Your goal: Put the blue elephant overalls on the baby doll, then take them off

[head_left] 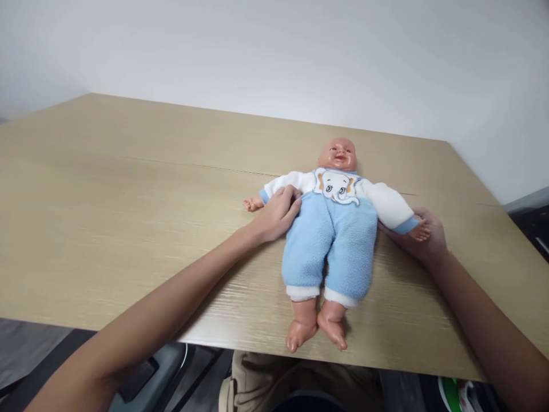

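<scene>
A baby doll [332, 234] lies on its back on the wooden table [128, 217], its feet toward the near edge. It wears a light blue and white fleece outfit with an elephant patch on the chest. My left hand [278, 212] is curled against the doll's side, under its arm on the left, and seems to pinch the blue cloth at the waist. On the other side my right hand [429, 237] reaches beneath the doll's outstretched arm, fingers running under it toward the torso. Those fingertips are hidden by the sleeve and body.
A white wall [274, 63] rises behind the table. Below the near edge show my tan trousers [257, 383], a grey case-like object [160, 372] at left and a green and white item [450, 395] at right. A dark object [532, 223] stands past the right edge.
</scene>
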The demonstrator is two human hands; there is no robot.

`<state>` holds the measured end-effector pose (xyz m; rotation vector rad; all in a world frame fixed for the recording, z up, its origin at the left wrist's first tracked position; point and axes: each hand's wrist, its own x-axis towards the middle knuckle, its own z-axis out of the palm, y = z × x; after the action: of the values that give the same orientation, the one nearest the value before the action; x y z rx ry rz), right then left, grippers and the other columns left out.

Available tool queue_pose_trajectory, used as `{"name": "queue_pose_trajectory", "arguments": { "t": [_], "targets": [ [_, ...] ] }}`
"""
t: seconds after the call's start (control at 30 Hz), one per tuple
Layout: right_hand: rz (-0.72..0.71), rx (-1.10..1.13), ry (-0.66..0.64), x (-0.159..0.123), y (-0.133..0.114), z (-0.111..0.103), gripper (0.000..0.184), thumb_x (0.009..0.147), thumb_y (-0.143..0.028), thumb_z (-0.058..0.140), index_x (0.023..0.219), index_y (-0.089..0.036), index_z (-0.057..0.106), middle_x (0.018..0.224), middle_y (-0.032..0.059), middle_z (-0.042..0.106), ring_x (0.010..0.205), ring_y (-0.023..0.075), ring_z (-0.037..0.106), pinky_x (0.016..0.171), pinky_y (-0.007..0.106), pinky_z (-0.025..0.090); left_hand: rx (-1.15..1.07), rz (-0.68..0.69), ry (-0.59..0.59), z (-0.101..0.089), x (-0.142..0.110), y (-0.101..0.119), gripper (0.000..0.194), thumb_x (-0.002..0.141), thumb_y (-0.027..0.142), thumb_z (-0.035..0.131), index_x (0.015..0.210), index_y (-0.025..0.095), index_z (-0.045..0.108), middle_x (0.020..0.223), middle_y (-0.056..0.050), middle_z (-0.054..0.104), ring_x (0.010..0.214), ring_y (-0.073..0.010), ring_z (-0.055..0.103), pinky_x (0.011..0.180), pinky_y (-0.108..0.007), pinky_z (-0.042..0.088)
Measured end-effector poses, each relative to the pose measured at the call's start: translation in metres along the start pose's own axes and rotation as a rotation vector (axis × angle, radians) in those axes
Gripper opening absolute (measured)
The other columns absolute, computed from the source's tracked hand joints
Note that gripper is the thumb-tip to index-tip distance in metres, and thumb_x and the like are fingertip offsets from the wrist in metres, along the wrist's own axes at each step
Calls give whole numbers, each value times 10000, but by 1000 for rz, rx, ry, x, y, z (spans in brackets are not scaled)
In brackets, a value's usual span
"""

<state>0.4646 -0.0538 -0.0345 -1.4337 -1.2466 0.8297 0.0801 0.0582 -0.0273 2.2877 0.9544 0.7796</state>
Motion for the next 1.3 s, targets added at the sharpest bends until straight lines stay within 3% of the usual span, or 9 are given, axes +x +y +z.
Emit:
{"name": "queue_pose_trajectory", "arguments": {
  "t": [0.17, 0.4, 0.57, 0.7, 0.8, 0.93, 1.03, 1.17, 1.3],
  "targets": [
    [370, 340, -37, 0, -9, 2, 292, 813, -621, 747, 893, -348, 814, 954, 99, 880, 1061, 423, 847, 950, 648, 687, -206, -72, -37, 1, 1, -5, 252, 1122, 505, 439, 1077, 257, 441, 1050, -52, 589, 937, -246, 558, 939, -416, 506],
    [234, 300, 35, -5, 0, 5, 270, 883, -604, 765, 899, -334, 782, 843, 64, 803, 864, 371, 800, 753, 554, 695, -576, -273, 145, 10, 9, -18, 199, 1006, 400, 589, 1119, 281, 477, 900, -12, 486, 854, -238, 525, 839, -381, 521],
    [174, 235, 49, -5, 9, 3, 339, 877, -635, 818, 835, -309, 735, 712, 52, 693, 610, 289, 650, 538, 461, 577, -407, -151, 213, 8, 8, -19, 230, 1040, 374, 597, 1211, 268, 486, 1186, -87, 637, 1048, -238, 631, 1024, -416, 568],
    [242, 228, -31, -6, -1, 7, 351, 862, -622, 826, 882, -278, 759, 699, 50, 683, 614, 274, 651, 517, 421, 567, -3, -17, 305, -2, 3, -17, 176, 1063, 358, 581, 1195, 248, 542, 1253, -138, 682, 1120, -307, 636, 1083, -523, 536],
    [174, 100, -22, -9, -5, 14, 490, 842, -575, 891, 1221, -280, 792, 986, 56, 819, 838, 302, 759, 673, 415, 652, 290, 35, 393, -14, 2, -25, 211, 1058, 376, 596, 1224, 247, 576, 1398, -183, 676, 1327, -400, 558, 1242, -638, 403],
    [20, -115, 69, -12, 2, 24, 690, 860, -627, 916, 1434, -297, 718, 1438, 79, 792, 1308, 373, 729, 1090, 510, 637, 299, -115, 372, -29, 3, -49, 382, 1027, 579, 622, 1198, 240, 580, 1361, -217, 693, 1317, -450, 534, 1240, -675, 401],
    [71, -133, 81, -16, 8, 29, 662, 912, -681, 850, 1425, -286, 713, 1244, 90, 827, 1159, 380, 765, 993, 529, 658, 157, -277, 307, -37, 5, -58, 447, 983, 652, 638, 1137, 236, 587, 1321, -213, 734, 1263, -436, 589, 1154, -629, 485],
    [109, -122, 98, -19, 8, 44, 576, 939, -723, 784, 1318, -292, 737, 1024, 65, 807, 955, 360, 771, 859, 517, 667, -91, -472, 234, -39, 7, -37, 430, 982, 621, 690, 1135, 223, 629, 1108, -120, 763, 971, -309, 699, 881, -432, 551],
    [98, -20, 109, -19, -4, 73, 569, 935, -745, 751, 1274, -289, 723, 1190, 79, 824, 1163, 376, 775, 1042, 545, 649, -365, -643, 14, -21, 13, 7, 492, 1065, 713, 550, 1039, 227, 625, 672, -35, 607, 574, -233, 565, 593, -358, 441]
  ]
}}
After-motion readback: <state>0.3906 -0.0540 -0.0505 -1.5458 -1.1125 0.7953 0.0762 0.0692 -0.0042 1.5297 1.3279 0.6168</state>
